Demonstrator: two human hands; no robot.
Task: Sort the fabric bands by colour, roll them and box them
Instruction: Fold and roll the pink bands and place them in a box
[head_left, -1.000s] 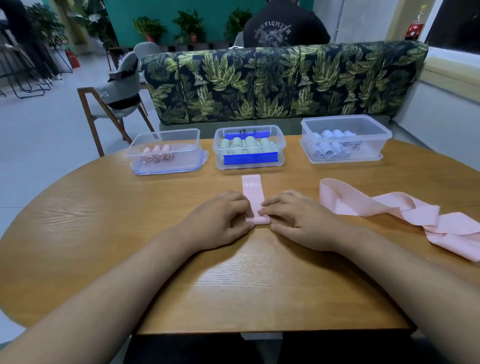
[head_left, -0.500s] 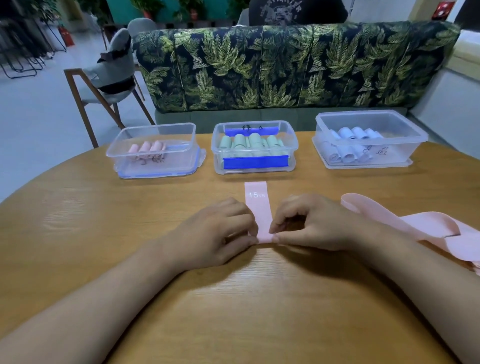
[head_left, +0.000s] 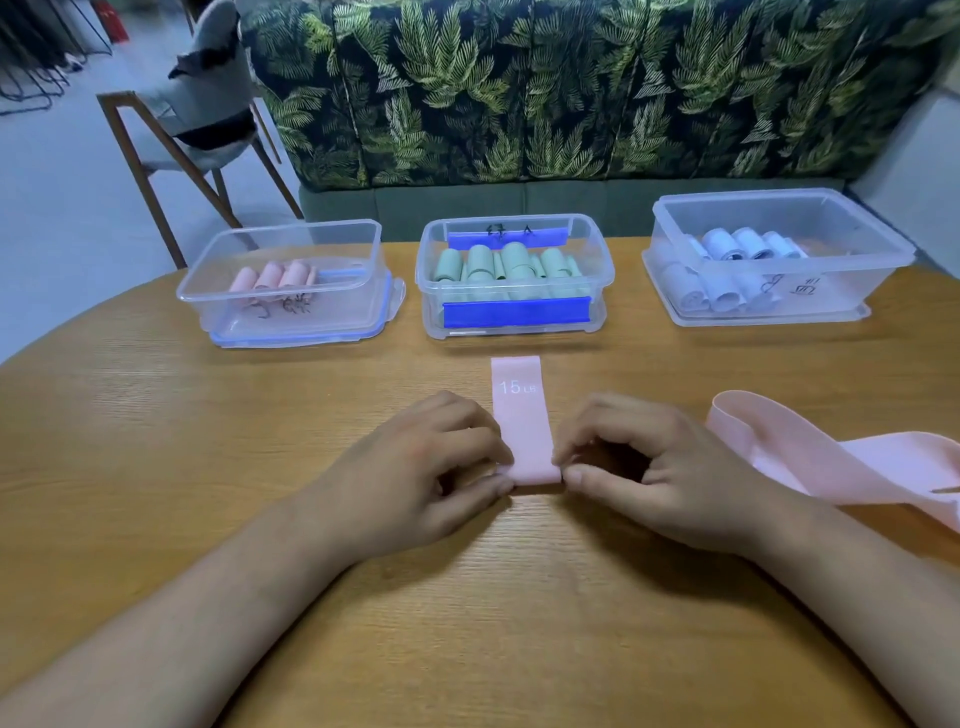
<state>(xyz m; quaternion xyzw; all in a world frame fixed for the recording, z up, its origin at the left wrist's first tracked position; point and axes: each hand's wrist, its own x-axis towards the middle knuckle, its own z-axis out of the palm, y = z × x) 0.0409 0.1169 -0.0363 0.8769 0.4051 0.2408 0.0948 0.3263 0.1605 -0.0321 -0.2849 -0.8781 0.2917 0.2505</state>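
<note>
A pink fabric band (head_left: 521, 415) marked "15 LB" lies flat on the wooden table (head_left: 260, 441), pointing away from me. Its near end is rolled into a small fold. My left hand (head_left: 431, 467) pinches the left side of that rolled end. On the other side my right hand (head_left: 660, 467) pinches it with curled fingers. Three clear boxes stand at the back: the left box (head_left: 208, 306) holds pink rolls, the middle box (head_left: 514, 317) holds green rolls, the right box (head_left: 841, 280) holds pale blue rolls.
A loose, twisted pink band (head_left: 831, 462) lies on the table right of my right hand. Behind the table are a leaf-patterned sofa (head_left: 571, 93) and a wooden chair (head_left: 192, 130) at the back left.
Both hands have gone from lying flat on the band's near end to pinching it with curled fingers, and the end is now rolled up. My view has moved closer to the table.
</note>
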